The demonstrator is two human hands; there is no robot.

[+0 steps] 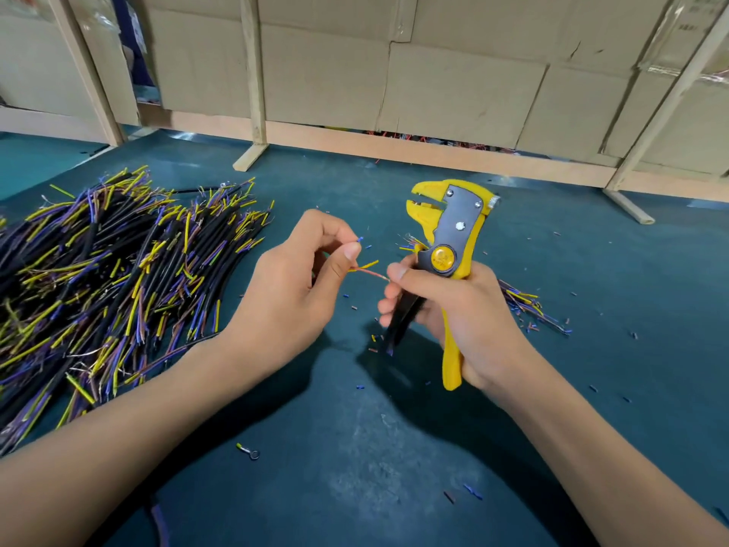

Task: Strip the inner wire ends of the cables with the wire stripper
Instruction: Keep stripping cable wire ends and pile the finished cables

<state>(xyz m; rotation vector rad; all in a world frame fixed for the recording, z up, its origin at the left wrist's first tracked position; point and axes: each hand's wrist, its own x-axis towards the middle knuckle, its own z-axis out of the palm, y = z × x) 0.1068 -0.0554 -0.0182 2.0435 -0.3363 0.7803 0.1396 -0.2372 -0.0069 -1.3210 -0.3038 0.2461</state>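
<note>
Hands two: left (292, 286) pinches wires (365, 266); right (465, 313) grips stripper (445, 246)

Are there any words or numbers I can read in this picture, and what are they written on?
None can be read.
Round yellow knob on the yellow and grey wire stripper: a raised marking, too blurred to read.
Brown cardboard box at the top right: faint printed lines, too small and blurred to read.
</note>
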